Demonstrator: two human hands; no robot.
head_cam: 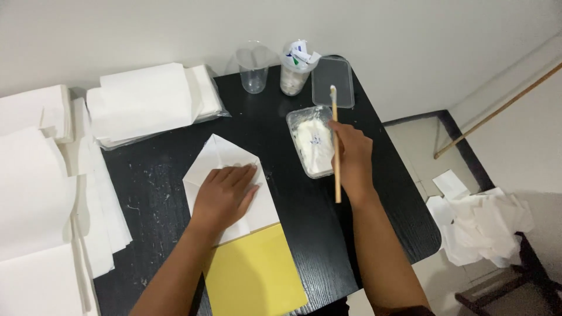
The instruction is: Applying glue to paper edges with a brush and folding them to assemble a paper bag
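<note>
Left hand (225,192): palm down, fingers spread flat, pressing on a folded white paper (229,186) whose upper end comes to a point; nothing is gripped. That paper lies on the black surface (152,193), its lower edge overlapping a yellow sheet (253,275) at the near edge.

Right hand (353,157): fingers closed around a thin wooden brush (336,153), held nearly upright in the picture, its white-coated tip (332,90) pointing away from the person. The hand sits just beside and partly over a clear rectangular tub (311,140) holding white paste.

Beyond the tub: its clear lid (333,82) lying flat, a cup stuffed with small packets (295,69), and an empty clear cup (253,71), all at the far edge near the wall.

Left of the folded paper: a stack of white sheets (146,105) on a clear wrapper at the far left corner, and further piles of white paper (41,199) running down the left side.

Right, off the surface: loose white sheets (480,225) heaped on the floor, a long wooden stick (497,111) leaning at the wall.
</note>
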